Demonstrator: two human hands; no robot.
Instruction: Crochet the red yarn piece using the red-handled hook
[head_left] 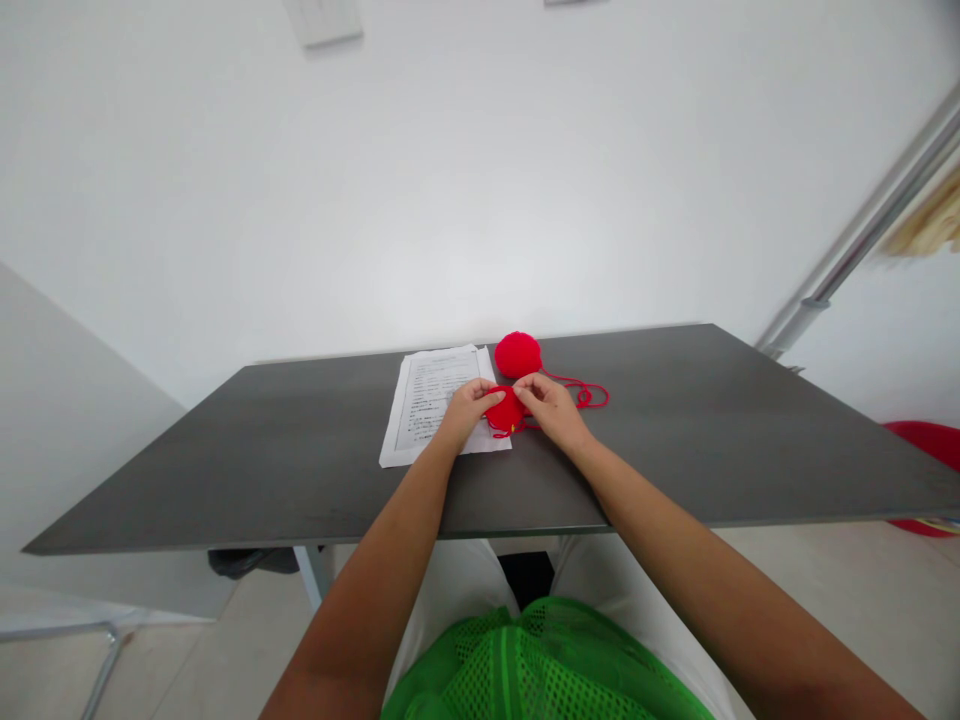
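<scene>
Left of the fuzzy red yarn ball [518,354], there's your printed paper sheet [420,405], flat on the smooth dark table [690,430]; your left hand [468,408], angled inward, pinches the red piece [505,413] by its left edge. Roundish, a yellow speck [513,430] low down, that piece sits nearer you than the ball. Your right hand [553,408], angled inward too, pinches its right edge; right of the ball, thick strand [598,404] loops loosely.
</scene>
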